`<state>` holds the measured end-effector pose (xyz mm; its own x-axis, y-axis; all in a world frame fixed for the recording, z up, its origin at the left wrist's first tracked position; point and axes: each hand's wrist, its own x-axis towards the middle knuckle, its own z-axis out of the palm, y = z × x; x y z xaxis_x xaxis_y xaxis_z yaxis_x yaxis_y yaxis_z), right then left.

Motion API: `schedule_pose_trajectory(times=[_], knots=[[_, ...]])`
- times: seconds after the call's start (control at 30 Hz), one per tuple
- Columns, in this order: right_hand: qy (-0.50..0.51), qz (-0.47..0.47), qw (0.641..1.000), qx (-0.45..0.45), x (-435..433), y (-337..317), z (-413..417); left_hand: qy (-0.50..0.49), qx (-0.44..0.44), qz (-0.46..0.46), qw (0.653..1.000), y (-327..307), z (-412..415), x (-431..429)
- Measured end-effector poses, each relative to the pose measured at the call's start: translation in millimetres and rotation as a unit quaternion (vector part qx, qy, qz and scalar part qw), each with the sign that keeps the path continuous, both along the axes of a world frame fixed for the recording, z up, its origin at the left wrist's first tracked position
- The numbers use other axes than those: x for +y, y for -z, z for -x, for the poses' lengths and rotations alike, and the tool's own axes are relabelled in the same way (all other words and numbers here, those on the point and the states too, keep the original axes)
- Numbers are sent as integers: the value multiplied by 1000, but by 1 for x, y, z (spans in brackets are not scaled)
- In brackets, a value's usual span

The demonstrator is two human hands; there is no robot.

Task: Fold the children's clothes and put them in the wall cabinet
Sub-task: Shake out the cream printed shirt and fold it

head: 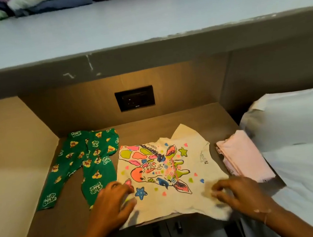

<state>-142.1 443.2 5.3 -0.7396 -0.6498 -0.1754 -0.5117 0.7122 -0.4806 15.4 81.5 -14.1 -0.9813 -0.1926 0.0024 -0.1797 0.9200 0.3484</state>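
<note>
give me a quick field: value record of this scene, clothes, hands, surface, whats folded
surface: wooden counter in a recess, under a pale shelf
centre: white giraffe t-shirt, spread flat, print up
left of it: green patterned pants, laid out, unfolded
right of it: folded pink garment
left hand: gripping the t-shirt's near left edge
right hand: on the t-shirt's near right corner
back wall: black socket plate
shelf above: stacked folded clothes
far right: white bedding
</note>
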Motion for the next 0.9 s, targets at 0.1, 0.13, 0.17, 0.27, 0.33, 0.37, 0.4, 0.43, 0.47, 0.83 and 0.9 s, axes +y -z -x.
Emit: schedule_pose_trajectory(times=[0.1, 0.13, 0.17, 0.27, 0.33, 0.37, 0.4, 0.43, 0.47, 0.83, 0.9], knots=[[6, 46, 997, 61, -25, -2, 19, 12, 12, 32, 999, -10, 29, 7], [-4, 48, 996, 72, -37, 2, 25, 17, 5, 40, 999, -8, 40, 11], [-17, 40, 996, 75, -49, 9, 31, 19, -7, 46, 999, -4, 50, 16], [-28, -45, 994, 94, -76, 40, 49, 15, -56, 65, 996, 16, 73, 23], [-16, -79, 989, 125, -87, 52, 64, -8, -79, 71, 994, 28, 81, 21], [-15, -86, 986, 142, -93, 54, 71, -22, -80, 66, 994, 33, 83, 19], [-18, -92, 983, 157, -98, 54, 79, -34, -75, 60, 995, 38, 84, 17], [-25, -98, 980, 169, -102, 54, 86, -43, -68, 58, 995, 42, 83, 15], [-35, -108, 978, 174, -104, 57, 94, -49, -61, 61, 995, 46, 82, 13], [-36, -87, 986, 138, -101, 41, 97, -16, -24, 50, 998, 32, 79, -1], [-50, -13, 991, 127, -75, 35, 65, 35, 10, 51, 998, 26, 53, 0]])
